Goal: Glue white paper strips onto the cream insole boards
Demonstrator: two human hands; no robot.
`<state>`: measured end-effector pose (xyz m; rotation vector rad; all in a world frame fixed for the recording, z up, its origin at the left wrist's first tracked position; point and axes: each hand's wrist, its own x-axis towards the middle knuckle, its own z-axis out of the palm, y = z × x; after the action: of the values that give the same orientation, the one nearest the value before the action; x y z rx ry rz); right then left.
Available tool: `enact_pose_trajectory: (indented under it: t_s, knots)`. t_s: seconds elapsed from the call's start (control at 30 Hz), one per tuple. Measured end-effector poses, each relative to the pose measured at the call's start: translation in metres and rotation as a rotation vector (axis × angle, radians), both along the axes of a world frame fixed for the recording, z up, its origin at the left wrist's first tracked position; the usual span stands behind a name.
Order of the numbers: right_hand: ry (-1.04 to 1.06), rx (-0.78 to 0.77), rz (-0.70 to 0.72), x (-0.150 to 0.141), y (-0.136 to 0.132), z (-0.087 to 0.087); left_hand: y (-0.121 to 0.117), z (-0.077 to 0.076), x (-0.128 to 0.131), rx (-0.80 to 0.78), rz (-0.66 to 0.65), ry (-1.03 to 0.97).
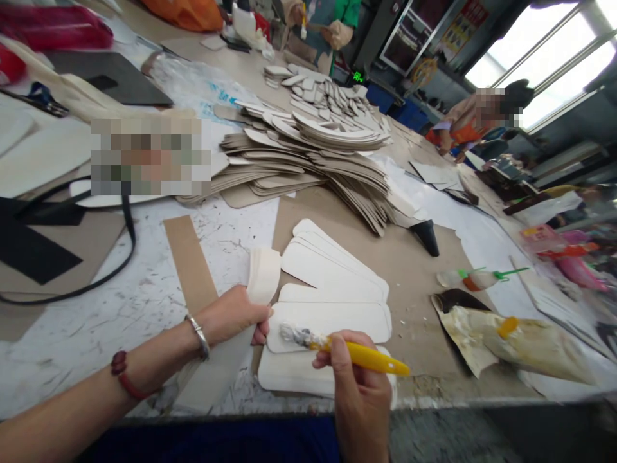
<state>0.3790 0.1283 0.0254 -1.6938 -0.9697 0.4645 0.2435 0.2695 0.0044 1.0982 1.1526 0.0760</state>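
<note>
Yellow-handled brush (378, 358) is gripped in the right hand (362, 379) over flat, round-cornered white panels (337, 320); likely light and rigid, best held mid-handle. The left hand (241, 313) pinches layered off-white strips (263, 275), probably flexible, beside the panels.

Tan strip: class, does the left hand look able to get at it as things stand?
Probably yes: the upper part of the tan strip lies bare near the left hand, though its fingers hold white pieces.

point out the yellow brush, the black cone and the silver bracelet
yellow brush (378, 358): head view, on its handle
black cone (427, 237): head view, on its side wall
silver bracelet (198, 335): head view, on its band
</note>
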Motion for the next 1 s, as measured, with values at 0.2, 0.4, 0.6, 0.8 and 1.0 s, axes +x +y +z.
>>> enact_pose_trajectory:
  t_s: [0.2, 0.4, 0.6, 0.8, 1.0]
  knots:
    - [-0.196, -0.003, -0.067, 0.037, -0.004, -0.013, 0.001, -0.001, -0.002, 0.045, -0.044, 0.023]
    - [-0.461, -0.042, -0.241, 0.104, -0.030, -0.006, 0.001, -0.018, -0.003, 0.026, -0.013, 0.007]
    - [-0.708, -0.010, -0.236, 0.123, -0.037, 0.001, 0.002, -0.031, -0.005, 0.004, 0.007, -0.018]
    - [-0.670, 0.010, -0.155, 0.106, -0.031, 0.000, 0.000, -0.009, -0.001, 0.013, 0.001, -0.012]
    - [-0.175, 0.036, 0.011, 0.035, -0.012, 0.008, -0.003, 0.002, 0.002, 0.004, 0.039, -0.004]
